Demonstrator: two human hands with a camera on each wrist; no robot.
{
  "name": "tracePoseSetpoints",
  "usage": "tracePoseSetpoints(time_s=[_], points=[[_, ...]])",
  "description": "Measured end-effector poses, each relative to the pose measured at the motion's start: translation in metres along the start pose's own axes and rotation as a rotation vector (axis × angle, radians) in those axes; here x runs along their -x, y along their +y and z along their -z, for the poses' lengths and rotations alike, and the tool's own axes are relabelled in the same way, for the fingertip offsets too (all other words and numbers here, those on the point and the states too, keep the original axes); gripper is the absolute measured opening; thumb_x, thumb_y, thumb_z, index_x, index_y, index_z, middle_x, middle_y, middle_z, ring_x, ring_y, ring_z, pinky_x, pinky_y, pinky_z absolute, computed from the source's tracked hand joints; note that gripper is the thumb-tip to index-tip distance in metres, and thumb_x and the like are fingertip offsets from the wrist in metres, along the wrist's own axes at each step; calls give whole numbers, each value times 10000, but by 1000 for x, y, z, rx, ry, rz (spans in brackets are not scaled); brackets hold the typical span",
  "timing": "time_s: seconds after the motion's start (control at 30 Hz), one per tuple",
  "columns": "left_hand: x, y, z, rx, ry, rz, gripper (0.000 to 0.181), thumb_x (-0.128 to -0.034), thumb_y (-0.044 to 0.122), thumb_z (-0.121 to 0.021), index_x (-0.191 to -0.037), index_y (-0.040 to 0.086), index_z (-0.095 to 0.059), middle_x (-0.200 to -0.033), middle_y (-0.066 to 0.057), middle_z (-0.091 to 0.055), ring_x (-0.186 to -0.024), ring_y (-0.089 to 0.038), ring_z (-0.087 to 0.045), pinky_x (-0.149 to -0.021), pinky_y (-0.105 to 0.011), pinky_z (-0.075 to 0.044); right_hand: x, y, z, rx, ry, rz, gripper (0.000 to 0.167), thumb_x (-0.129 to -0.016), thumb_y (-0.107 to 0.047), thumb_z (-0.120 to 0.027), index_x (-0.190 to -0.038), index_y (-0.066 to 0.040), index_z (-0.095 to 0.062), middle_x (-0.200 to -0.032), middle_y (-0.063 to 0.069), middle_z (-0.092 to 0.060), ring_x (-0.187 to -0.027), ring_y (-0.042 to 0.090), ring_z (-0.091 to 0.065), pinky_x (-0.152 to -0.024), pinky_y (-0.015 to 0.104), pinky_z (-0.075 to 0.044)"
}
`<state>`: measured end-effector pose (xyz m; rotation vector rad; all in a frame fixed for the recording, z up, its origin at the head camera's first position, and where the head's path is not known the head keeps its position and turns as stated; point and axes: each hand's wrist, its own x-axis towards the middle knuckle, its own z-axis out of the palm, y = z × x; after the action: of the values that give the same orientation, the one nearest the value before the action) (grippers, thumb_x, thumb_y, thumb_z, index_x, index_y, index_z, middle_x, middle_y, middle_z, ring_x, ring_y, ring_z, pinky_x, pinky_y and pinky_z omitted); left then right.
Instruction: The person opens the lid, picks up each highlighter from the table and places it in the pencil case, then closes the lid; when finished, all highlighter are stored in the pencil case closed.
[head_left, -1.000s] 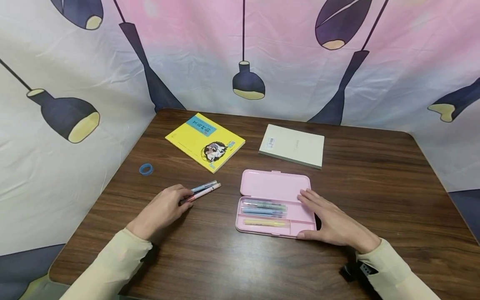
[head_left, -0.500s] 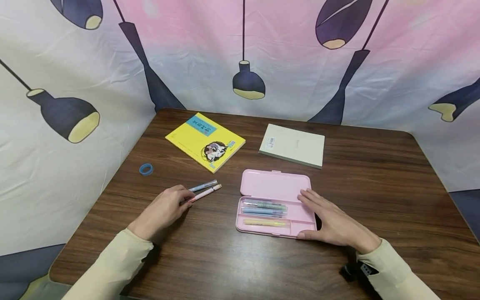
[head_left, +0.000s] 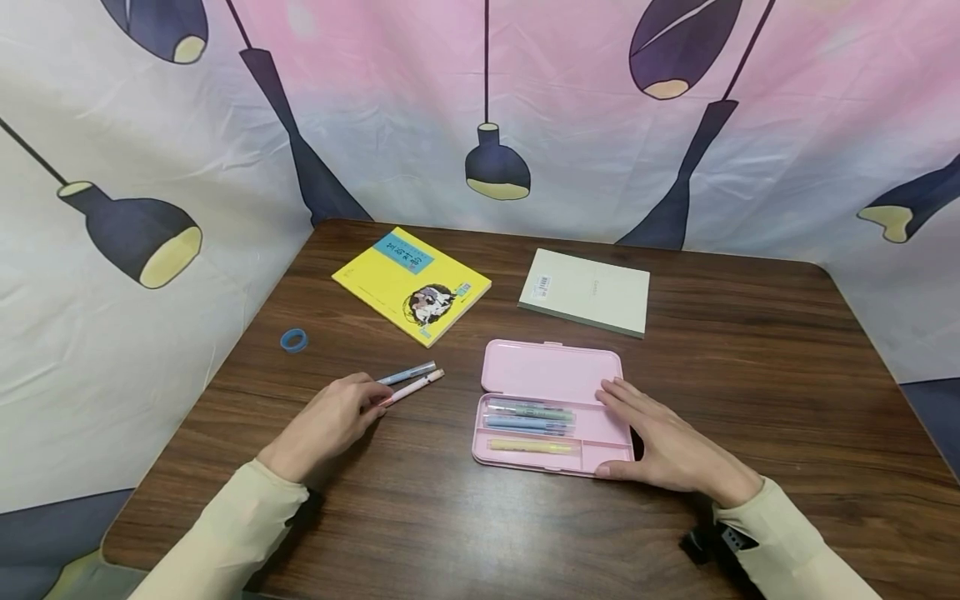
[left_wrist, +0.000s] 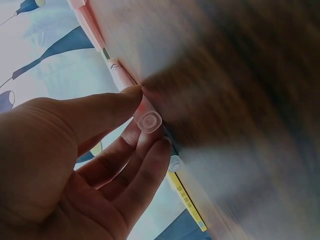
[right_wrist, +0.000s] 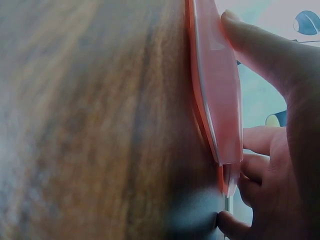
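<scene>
White pen (head_left: pixel 412 388), partly reddish, was pinched in the left hand (head_left: pixel 327 423) beside a blue pen (head_left: pixel 407 372); the right hand (head_left: pixel 666 446), fingers extended, touched the case (head_left: pixel 551 372); writing on the yellow book (head_left: pixel 386 287) was illegible

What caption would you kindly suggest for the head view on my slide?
The left hand pinches a white pen; the right hand touches an open pink pencil case.

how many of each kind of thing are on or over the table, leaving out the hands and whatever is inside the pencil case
Pens: 2 (blue pen, white pen)
Books: 2 (yellow book, cream book)
Cases: 1 (pink pencil case)
Rolls: 1 (blue tape roll)
Total: 6
</scene>
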<state>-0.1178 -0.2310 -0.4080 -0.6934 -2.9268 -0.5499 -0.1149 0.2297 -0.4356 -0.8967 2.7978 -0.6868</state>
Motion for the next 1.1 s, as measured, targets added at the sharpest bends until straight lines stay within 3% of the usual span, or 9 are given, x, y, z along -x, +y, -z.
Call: tracePoseSetpoints(time_s=[0.33, 0.57, 0.77, 0.93, 1.1], points=[[-3, -1, -1, 6, 10, -12, 129, -878, 22, -733, -1006, 19, -745, -839, 1, -631, -683, -72, -522, -598, -257, -479, 0, 0, 2, -4, -7, -11, 1016, -786, -705, -689, -1537, -93, -383, -1619, 97, -295, -1495, 332, -239, -1114, 597, -310], [-7, 2, -1, 18, 47, -17, 145, -898, 31, -717, -1040, 31, -749, -912, -28, -674, -768, -117, -589, -681, -333, -532, -1, -1, 3, 1, -8, -19, 1017, -784, -710, -687, -1535, -94, -387, -1619, 96, -298, -1496, 327, -241, -1116, 590, -311], [-10, 11, 1, 35, 59, -23, 173, -901, 40, -722, -1072, 52, -749, -930, -14, -670, -758, -101, -570, -668, -306, -520, -1, -1, 2, 6, -6, -15, 1021, -779, -714, -687, -1532, -90, -393, -1614, 102, -307, -1494, 330, -245, -1118, 582, -313], [-15, 23, 3, 56, 106, -84, 180, -884, 39, -741, -1062, 64, -753, -926, 7, -662, -745, -83, -557, -654, -281, -517, -1, -1, 2, 6, -5, -7, 1015, -782, -708, -690, -1531, -89, -395, -1612, 106, -311, -1492, 334, -250, -1114, 584, -320], [-23, 36, 2, 81, 111, -129, 207, -880, 56, -753, -1085, 87, -752, -950, 26, -656, -766, -75, -569, -677, -276, -536, 0, -2, 1, -2, -7, -6, 1015, -779, -706, -694, -1525, -82, -403, -1608, 112, -317, -1490, 337, -255, -1112, 588, -325]])
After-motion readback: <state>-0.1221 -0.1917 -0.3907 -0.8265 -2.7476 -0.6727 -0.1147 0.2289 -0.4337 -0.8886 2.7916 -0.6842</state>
